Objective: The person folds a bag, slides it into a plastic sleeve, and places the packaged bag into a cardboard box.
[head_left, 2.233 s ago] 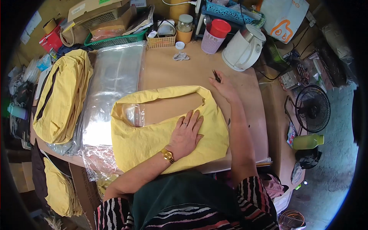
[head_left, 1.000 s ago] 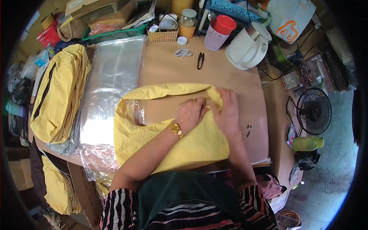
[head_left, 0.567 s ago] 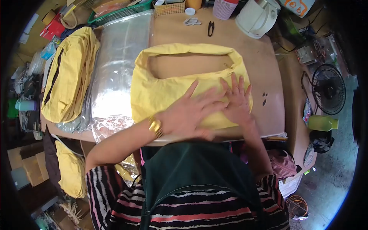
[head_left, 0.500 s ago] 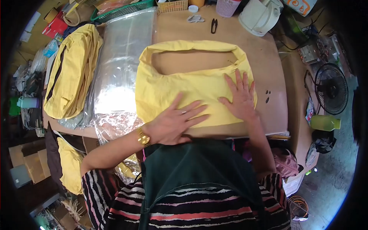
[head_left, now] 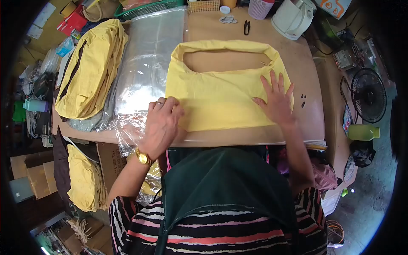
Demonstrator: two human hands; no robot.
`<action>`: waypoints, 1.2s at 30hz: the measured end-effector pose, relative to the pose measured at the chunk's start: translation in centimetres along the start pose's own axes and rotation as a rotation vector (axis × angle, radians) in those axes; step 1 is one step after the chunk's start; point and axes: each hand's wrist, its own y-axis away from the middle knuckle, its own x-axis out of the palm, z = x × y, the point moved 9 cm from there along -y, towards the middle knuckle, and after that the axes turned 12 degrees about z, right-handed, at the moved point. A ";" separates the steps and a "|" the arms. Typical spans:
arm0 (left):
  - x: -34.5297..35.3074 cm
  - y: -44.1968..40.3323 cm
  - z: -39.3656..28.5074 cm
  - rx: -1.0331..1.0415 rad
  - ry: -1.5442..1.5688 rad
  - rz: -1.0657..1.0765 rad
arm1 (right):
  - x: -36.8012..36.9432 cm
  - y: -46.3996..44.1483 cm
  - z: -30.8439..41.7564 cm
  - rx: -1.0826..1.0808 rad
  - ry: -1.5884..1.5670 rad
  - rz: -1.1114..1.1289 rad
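A yellow cloth bag (head_left: 225, 100) lies flat on the brown table, its strap loop towards the back. My right hand (head_left: 278, 102) rests open on the bag's right part, fingers spread. At the bag's lower left edge is my left hand (head_left: 163, 125), its fingers bent and closed on the cloth; the fingertips are partly blurred and hidden. That hand wears a ring and a gold watch (head_left: 143, 157). Left of the bag lies a stack of clear plastic sleeves (head_left: 146, 63). Small black snips (head_left: 247, 27) lie behind the bag.
More yellow bags (head_left: 91, 70) are piled at the table's left, with others (head_left: 85, 182) hanging below the edge. A white kettle (head_left: 293, 19), a pink basket (head_left: 259, 8) and a green tray (head_left: 148, 9) stand at the back. On the right are a fan (head_left: 368, 94) and a green bottle (head_left: 363, 132).
The snips were put down earlier, out of my right hand. Both hands worked at the strap's right end, then spread over the bag. My left hand has since moved to the left edge and closed.
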 end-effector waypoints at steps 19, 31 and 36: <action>-0.4 11.9 14.2 -0.399 0.134 -0.108 | -7.6 -2.3 15.1 -0.594 -0.665 -0.052; -2.5 8.9 10.2 -0.510 0.372 -0.295 | -21.4 -3.4 28.8 -1.009 -0.798 -0.672; -0.1 6.6 16.0 -0.634 0.138 -0.455 | -19.2 0.3 27.9 -1.126 -0.715 -0.637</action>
